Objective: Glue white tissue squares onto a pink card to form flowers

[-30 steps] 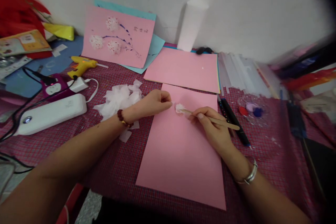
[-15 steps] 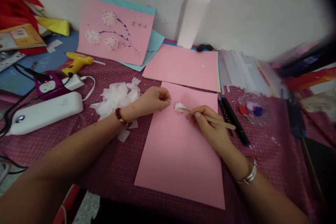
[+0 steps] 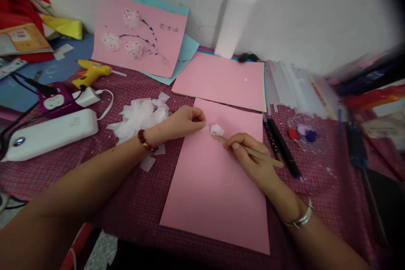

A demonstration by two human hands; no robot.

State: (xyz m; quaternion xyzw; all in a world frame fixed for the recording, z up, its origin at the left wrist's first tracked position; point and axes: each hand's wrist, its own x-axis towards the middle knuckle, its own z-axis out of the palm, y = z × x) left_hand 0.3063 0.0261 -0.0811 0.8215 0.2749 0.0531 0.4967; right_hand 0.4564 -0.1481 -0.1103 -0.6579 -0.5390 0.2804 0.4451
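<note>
A person's two bare hands work over a large pink sheet (image 3: 215,198) on a checked cloth. The work looks barely begun: one small white tuft (image 3: 217,129) sits on the upper part of the sheet, and the rest of the sheet that shows is bare. Plenty appears left to use, with a loose heap of white paper pieces (image 3: 142,114) to the sheet's left. Beyond the sheet, to its upper left, a pink card (image 3: 139,63) leans up, bearing three white flower heads on dark stems.

The hands are apart, one on each side of the tuft. The left hand (image 3: 186,122), over the sheet's upper left edge, has thumb and fingertips pinched together, seemingly on a pale scrap (image 3: 205,126). The right hand (image 3: 253,156), over the sheet's right side, is curled around a wooden stick (image 3: 257,155); its tip is at the tuft's lower edge, though whether they touch cannot be told.
</note>
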